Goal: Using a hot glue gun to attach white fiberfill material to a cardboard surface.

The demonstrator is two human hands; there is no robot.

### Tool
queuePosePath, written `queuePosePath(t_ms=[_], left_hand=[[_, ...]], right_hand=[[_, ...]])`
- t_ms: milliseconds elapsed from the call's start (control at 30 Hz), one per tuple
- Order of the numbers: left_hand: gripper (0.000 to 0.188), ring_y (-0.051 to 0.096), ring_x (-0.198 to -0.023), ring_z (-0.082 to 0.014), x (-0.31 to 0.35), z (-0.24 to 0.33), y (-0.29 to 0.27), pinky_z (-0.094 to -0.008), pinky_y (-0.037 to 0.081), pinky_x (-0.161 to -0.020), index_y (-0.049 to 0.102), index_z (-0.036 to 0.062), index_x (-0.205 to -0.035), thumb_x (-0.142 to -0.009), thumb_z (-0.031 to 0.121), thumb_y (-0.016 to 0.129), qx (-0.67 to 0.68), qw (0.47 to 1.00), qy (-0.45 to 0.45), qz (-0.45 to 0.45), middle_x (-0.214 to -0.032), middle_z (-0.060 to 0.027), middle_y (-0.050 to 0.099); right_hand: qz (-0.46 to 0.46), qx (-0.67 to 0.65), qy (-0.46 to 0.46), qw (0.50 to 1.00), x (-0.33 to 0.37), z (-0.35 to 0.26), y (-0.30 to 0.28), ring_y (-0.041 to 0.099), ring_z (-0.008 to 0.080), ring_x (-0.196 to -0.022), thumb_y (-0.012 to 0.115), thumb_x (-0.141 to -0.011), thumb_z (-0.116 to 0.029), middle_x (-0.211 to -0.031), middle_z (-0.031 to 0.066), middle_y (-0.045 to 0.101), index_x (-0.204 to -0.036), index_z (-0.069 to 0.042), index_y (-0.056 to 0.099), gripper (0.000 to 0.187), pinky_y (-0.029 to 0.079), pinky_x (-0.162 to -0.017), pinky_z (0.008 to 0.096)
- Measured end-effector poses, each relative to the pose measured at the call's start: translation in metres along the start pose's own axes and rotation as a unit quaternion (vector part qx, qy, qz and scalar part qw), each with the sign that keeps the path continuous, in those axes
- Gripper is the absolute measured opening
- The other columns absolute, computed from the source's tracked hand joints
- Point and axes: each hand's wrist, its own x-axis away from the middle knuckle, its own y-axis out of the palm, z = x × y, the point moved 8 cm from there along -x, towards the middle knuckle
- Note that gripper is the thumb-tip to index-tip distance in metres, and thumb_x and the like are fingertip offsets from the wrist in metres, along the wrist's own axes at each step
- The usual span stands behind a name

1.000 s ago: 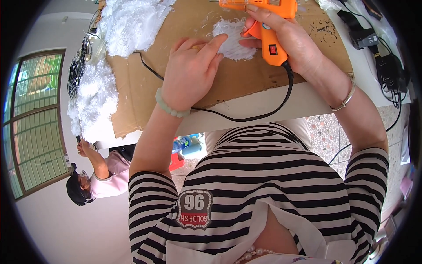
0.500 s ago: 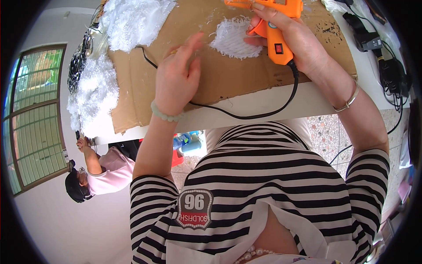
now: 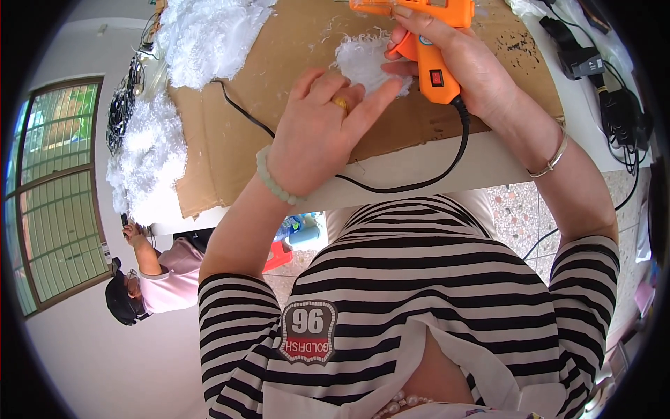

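Observation:
An orange hot glue gun with a red switch is gripped in my right hand, its nozzle pointing left along the top of the view. Below the nozzle lies a fringed white fabric piece, flat on the brown cardboard. My left hand is over the near left edge of that piece. Its thumb stretches toward the glue gun, apart from the bent fingers, and I see nothing held. Whether the fingertips press on the fabric I cannot tell.
Fluffy white fabric pieces are heaped at the left of the table. The gun's black cord loops along the near edge. Black adapters and cables lie at right. Another person is at the far left.
My left hand has moved right, over the edge of the white fabric piece. The glue gun in my right hand has shifted slightly left.

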Motion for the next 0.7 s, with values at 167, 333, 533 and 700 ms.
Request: queuePosePath(t_ms=[167, 333, 533, 700], left_hand=[[0.045, 0.054, -0.089, -0.0223, 0.014, 0.015, -0.002, -0.0457, 0.039, -0.09, 0.054, 0.0141, -0.118, -0.074, 0.007, 0.053, -0.028, 0.999, 0.021, -0.042, -0.096, -0.0091, 0.062], [0.043, 0.055, -0.088, -0.023, 0.013, 0.001, 0.003, -0.0439, 0.04, -0.088, 0.055, 0.0129, -0.117, -0.074, 0.007, 0.053, 0.004, 0.999, -0.015, -0.037, -0.1, -0.0098, 0.061], [0.043, 0.055, -0.086, -0.0223, 0.012, -0.005, 0.003, -0.0413, 0.04, -0.087, 0.055, 0.011, -0.115, -0.073, 0.006, 0.055, -0.002, 0.999, -0.013, -0.03, -0.098, -0.0083, 0.061], [0.039, 0.056, -0.093, -0.0267, 0.012, -0.02, -0.007, -0.0426, 0.043, -0.084, 0.054, 0.0084, -0.115, -0.076, 0.007, 0.056, 0.191, 0.977, -0.087, -0.031, -0.096, -0.0095, 0.061]], right_hand=[[0.025, 0.011, 0.004, 1.0, 0.005, -0.004, 0.004, 0.058, 0.016, -0.074, 0.052, -0.092, -0.022, -0.082, 0.0023, 0.056, -0.102, -0.006, 0.056, 0.019, 0.054, -0.074, 0.0335], [-0.003, -0.008, -0.012, 1.0, 0.013, -0.008, 0.018, 0.06, 0.0177, -0.08, 0.053, -0.092, -0.022, -0.085, 0.0042, 0.058, -0.101, -0.005, 0.056, 0.019, 0.054, -0.076, 0.0371], [-0.1, 0.11, -0.097, 0.984, 0.01, -0.002, 0.035, 0.059, 0.0144, -0.082, 0.053, -0.09, -0.029, -0.087, 0.0044, 0.059, -0.102, -0.004, 0.056, 0.028, 0.054, -0.078, 0.0366], [-0.1, 0.123, -0.055, 0.986, 0.004, 0.012, 0.033, 0.059, 0.0151, -0.085, 0.054, -0.09, -0.029, -0.089, 0.0041, 0.059, -0.103, -0.005, 0.056, 0.027, 0.052, -0.08, 0.0355]])
